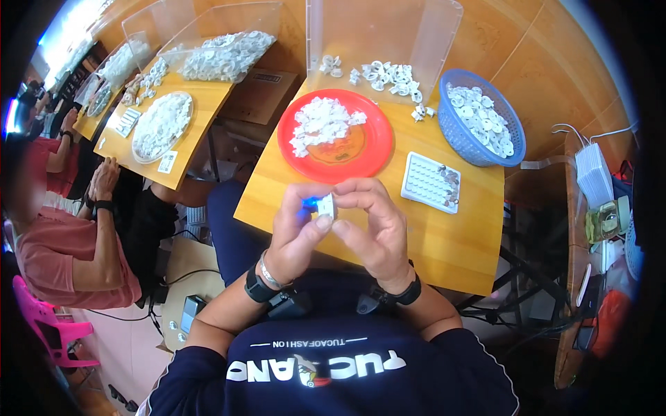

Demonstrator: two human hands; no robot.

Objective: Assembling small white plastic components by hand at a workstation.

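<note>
Both hands meet over the near tabletop point(444, 243) edge, left hand point(298, 232) and right hand point(374, 225) pinching one small white plastic part point(326, 206) with a blue piece point(310, 202), apparently mid-assembly; pressing them together squarely looks next.

We're wearing a navy short-sleeved tee point(333, 367) with white piping, black sensor bands on both wrists point(258, 286), silver bangle point(267, 272) on left.
</note>
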